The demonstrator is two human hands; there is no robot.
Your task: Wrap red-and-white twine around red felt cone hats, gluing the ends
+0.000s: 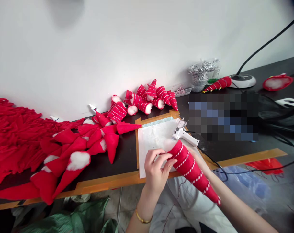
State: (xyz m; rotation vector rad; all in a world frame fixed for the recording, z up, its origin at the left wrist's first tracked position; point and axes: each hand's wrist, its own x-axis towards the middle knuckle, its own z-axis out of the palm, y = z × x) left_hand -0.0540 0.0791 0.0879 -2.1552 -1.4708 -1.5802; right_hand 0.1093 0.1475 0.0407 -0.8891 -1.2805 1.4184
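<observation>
A red felt cone [192, 170], wound with white-dotted cord, is held tilted above the table's front edge, its tip toward the lower right. My left hand [158, 166] has its thumb and fingers closed at the cone's wide end. Behind the cone, my right hand [197, 157] supports it, with its fingers mostly hidden. A thin twisted cord [170, 210] hangs from near the cone down over my lap. Just beyond the hands, a white glue gun [186, 132] lies on a white sheet [153, 139] taped to the table.
Stuffed plain red cones [79, 160] and a heap of red felt [13, 136] cover the left. Corded cones [142, 100] are piled by the wall. Tubs of silver tinsel [200, 76], a lamp base [243, 81] and black cables [288, 139] are at the right.
</observation>
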